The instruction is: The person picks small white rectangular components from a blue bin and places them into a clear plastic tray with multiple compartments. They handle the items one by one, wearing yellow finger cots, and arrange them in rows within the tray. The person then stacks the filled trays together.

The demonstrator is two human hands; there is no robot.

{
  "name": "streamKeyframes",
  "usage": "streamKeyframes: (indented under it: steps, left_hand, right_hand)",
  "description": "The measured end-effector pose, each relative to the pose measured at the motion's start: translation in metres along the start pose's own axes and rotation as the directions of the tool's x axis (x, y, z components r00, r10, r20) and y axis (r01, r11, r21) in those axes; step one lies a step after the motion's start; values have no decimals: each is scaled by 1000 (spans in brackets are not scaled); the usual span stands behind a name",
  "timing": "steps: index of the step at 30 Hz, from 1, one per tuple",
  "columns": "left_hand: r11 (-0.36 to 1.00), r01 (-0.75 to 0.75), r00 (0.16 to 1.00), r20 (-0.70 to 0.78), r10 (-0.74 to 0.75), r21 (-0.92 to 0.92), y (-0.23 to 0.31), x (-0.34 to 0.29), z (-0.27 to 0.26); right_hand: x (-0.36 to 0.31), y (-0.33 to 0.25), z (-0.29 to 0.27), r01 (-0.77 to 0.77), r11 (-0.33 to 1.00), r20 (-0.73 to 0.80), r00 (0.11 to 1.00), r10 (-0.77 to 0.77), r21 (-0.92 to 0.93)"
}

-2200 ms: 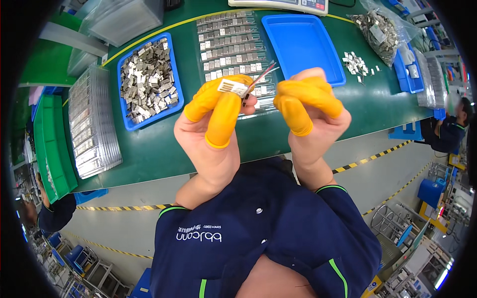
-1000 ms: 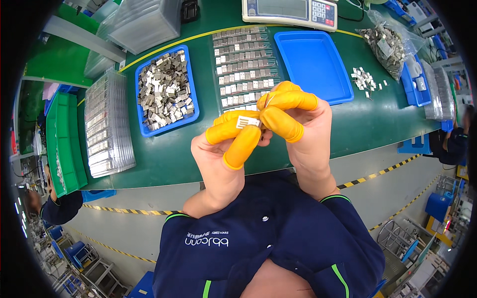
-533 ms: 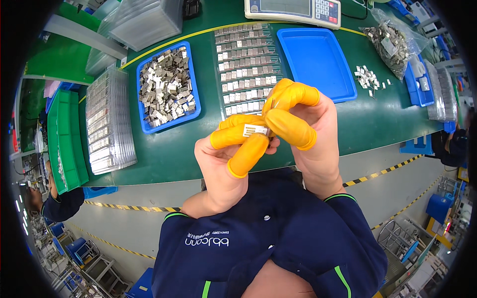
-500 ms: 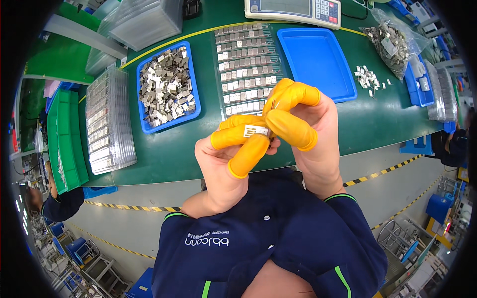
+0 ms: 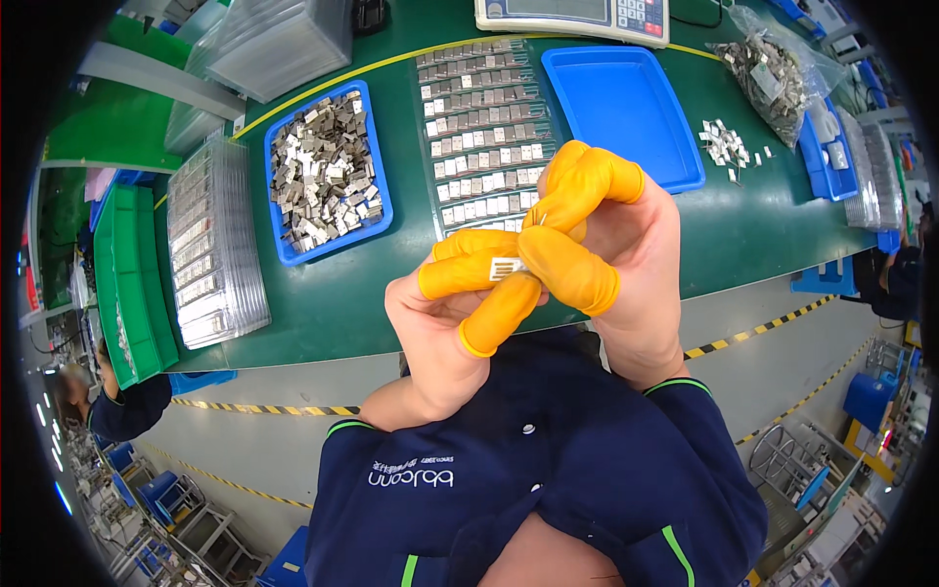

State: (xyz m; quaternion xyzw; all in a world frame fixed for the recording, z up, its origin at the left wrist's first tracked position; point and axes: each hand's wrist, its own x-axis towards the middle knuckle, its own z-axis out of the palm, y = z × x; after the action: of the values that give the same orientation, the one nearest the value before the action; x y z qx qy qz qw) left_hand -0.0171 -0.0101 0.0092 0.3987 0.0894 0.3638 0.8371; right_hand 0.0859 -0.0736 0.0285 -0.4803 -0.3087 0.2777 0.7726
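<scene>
Both my hands wear yellow rubber finger cots and meet in front of my chest, above the near edge of the table. My left hand (image 5: 460, 293) is closed, pinching a small white slotted connector piece (image 5: 505, 268) between thumb and fingers. Against it presses my right hand (image 5: 606, 245), its thumb and fingertips closed together. A thin metallic bit (image 5: 539, 221) shows at the right fingertips; most of what they grip is hidden. Just beyond the hands lies a clear tray (image 5: 427, 186) with rows of small metal connectors.
Left of the clear tray is a blue tray (image 5: 382, 181) heaped with metal connectors. Another blue tray (image 5: 616, 108) lies at right, beside loose white pieces (image 5: 724, 145) and a plastic bag of parts (image 5: 773, 83). Stacked clear trays (image 5: 220, 245) and a green bin (image 5: 137, 284) stand left; a scale (image 5: 577, 15) behind.
The white piece has shifted slightly right, and less of it shows beyond the left thumb. The right fingers have closed in nearer to it. My hands stay together.
</scene>
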Motion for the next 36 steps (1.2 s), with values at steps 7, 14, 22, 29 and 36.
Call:
streamKeyframes:
  steps: [7,14,22,29,36]
  left_hand:
    - [999,-33,999,13,32,37,-2,-1,0]
    - [1000,-21,999,25,21,7,-2,-2,3]
    - [1000,13,1000,19,-14,24,-1,-2,3]
    - [999,-16,999,44,13,51,-5,-2,-1]
    - [977,51,994,-108,-28,207,-31,4,-14]
  right_hand:
    - [0,-3,-4,-17,999,44,999,19,-36]
    - [-3,-1,-4,-98,987,17,995,97,129]
    - [-3,1,-4,-154,963,32,988,150,223]
    - [-4,1,-5,-119,983,-28,992,124,140]
    - [0,10,-27,116,947,-31,991,-131,-299]
